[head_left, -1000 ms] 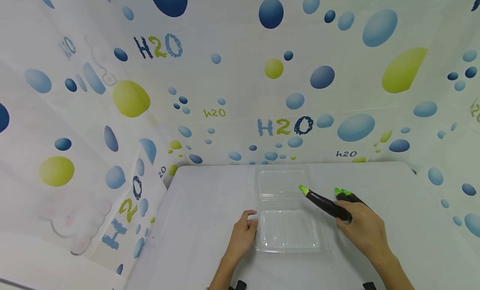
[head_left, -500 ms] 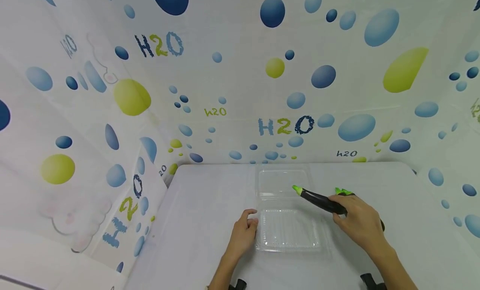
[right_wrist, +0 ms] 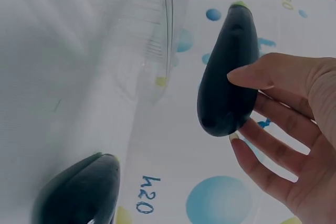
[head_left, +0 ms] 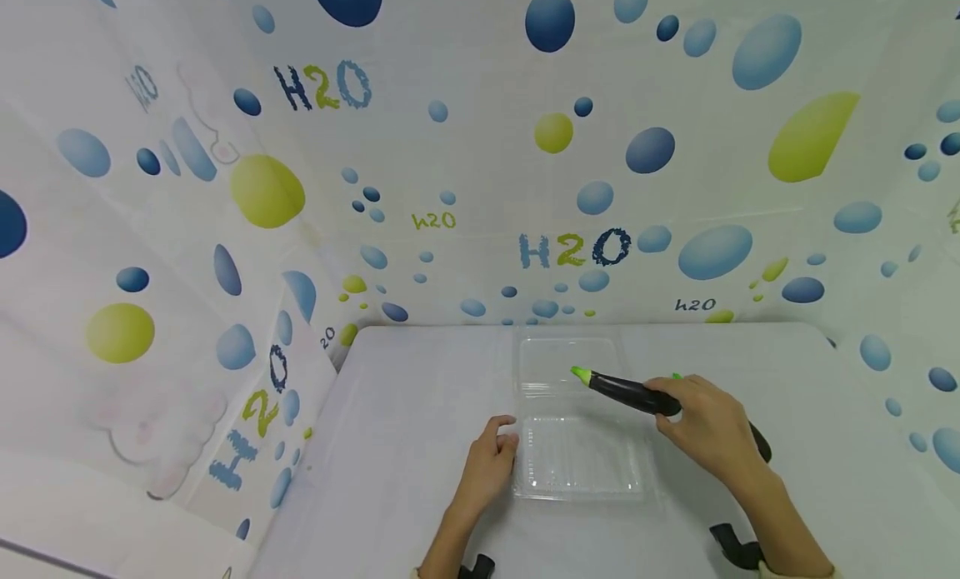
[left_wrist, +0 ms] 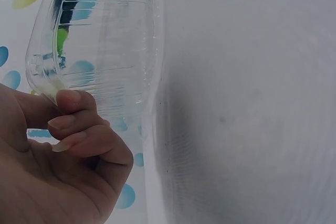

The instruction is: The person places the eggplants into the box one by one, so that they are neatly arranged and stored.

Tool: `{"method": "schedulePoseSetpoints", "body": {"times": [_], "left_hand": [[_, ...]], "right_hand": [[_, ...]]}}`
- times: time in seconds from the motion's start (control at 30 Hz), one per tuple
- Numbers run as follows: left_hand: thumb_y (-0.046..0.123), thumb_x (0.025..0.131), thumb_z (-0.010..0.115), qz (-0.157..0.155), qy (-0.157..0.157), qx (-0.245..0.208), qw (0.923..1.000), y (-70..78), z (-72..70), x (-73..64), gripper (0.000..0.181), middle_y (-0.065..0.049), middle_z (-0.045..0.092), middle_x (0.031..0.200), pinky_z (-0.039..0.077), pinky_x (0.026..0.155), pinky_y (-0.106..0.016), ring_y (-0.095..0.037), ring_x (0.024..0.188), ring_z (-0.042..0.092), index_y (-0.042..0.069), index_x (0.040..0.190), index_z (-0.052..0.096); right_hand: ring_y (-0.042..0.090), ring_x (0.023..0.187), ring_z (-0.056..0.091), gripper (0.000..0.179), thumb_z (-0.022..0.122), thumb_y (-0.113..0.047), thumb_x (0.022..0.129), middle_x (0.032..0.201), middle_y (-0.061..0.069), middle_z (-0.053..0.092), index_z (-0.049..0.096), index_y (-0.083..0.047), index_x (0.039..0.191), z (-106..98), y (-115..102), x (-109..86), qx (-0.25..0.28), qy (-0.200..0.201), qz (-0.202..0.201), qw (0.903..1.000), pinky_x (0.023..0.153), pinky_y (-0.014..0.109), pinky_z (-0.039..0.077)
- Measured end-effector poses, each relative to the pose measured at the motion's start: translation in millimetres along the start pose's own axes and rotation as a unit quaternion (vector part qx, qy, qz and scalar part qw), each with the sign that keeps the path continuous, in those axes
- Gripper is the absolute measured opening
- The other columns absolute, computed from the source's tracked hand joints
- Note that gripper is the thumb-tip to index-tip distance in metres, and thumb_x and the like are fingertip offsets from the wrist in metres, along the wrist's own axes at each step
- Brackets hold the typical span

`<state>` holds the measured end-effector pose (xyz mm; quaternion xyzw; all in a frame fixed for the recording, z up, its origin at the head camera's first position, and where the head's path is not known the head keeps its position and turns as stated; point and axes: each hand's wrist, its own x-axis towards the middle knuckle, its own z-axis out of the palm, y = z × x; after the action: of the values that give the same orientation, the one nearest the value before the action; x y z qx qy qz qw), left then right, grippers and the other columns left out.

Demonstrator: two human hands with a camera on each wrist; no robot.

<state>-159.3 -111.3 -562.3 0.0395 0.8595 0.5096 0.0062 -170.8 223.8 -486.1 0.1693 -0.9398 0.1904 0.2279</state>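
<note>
My right hand holds a dark eggplant with a green stem, its thumb and fingers around the blunt end. The stem points left, over the clear plastic clamshell box, which lies opened out with its lid toward the back. At the box's left edge, my left hand grips the rim. Its curled fingers show at the box's corner in the left wrist view. More eggplant lies on the table, largely hidden behind the right hand; the right wrist view shows its dark body.
A white cloth covers the table. Behind and left of it hangs a white curtain printed with blue and green dots. Black straps or mounts show near both wrists.
The right hand has moved the eggplant left and slightly up, so its stem now overlaps the box's lid. The eggplant behind is more hidden. The left hand stays at the box's edge.
</note>
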Motion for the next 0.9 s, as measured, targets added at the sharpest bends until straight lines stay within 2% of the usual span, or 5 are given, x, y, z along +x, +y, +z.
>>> {"method": "schedulePoseSetpoints", "body": {"times": [0.17, 0.37, 0.67, 0.9], "left_hand": [[0.014, 0.106, 0.056, 0.002, 0.003, 0.001, 1.0000, 0.4, -0.5, 0.5, 0.032, 0.006, 0.054, 0.065, 0.035, 0.049, -0.023, -0.007, 0.054, 0.046, 0.002, 0.135, 0.058], [0.013, 0.106, 0.056, -0.001, 0.001, -0.001, 1.0000, 0.3, -0.5, 0.1, 0.032, 0.006, 0.055, 0.066, 0.036, 0.050, -0.023, -0.006, 0.055, 0.046, 0.002, 0.135, 0.059], [0.014, 0.106, 0.056, -0.002, 0.004, 0.003, 1.0000, 0.1, -1.3, -0.3, 0.031, 0.006, 0.056, 0.067, 0.036, 0.051, -0.023, -0.007, 0.056, 0.047, 0.003, 0.135, 0.059], [0.014, 0.106, 0.055, -0.006, -0.001, 0.005, 1.0000, -0.6, -0.1, -0.4, 0.032, 0.006, 0.056, 0.067, 0.036, 0.051, -0.023, -0.006, 0.056, 0.047, 0.003, 0.136, 0.058]], "right_hand": [[0.028, 0.098, 0.071, 0.048, 0.093, -0.009, 0.070, 0.107, 0.006, 0.077, 0.079, -0.015, 0.115, 2, -2, 9.6, 0.004, -0.036, -0.006, 0.9993, 0.073, 0.047, 0.058], [0.028, 0.100, 0.071, 0.047, 0.092, -0.007, 0.070, 0.108, 0.005, 0.078, 0.080, -0.014, 0.114, 4, -6, 16.3, 0.017, -0.059, -0.010, 0.9981, 0.076, 0.048, 0.059], [0.030, 0.102, 0.070, 0.043, 0.087, -0.008, 0.076, 0.112, 0.007, 0.077, 0.079, -0.015, 0.117, 0, -14, 32.6, 0.036, -0.125, 0.017, 0.9913, 0.081, 0.052, 0.056], [0.030, 0.102, 0.070, 0.041, 0.087, -0.008, 0.075, 0.112, 0.007, 0.077, 0.080, -0.017, 0.114, 3, -14, 38.9, 0.044, -0.154, 0.027, 0.9867, 0.084, 0.054, 0.055]]}}
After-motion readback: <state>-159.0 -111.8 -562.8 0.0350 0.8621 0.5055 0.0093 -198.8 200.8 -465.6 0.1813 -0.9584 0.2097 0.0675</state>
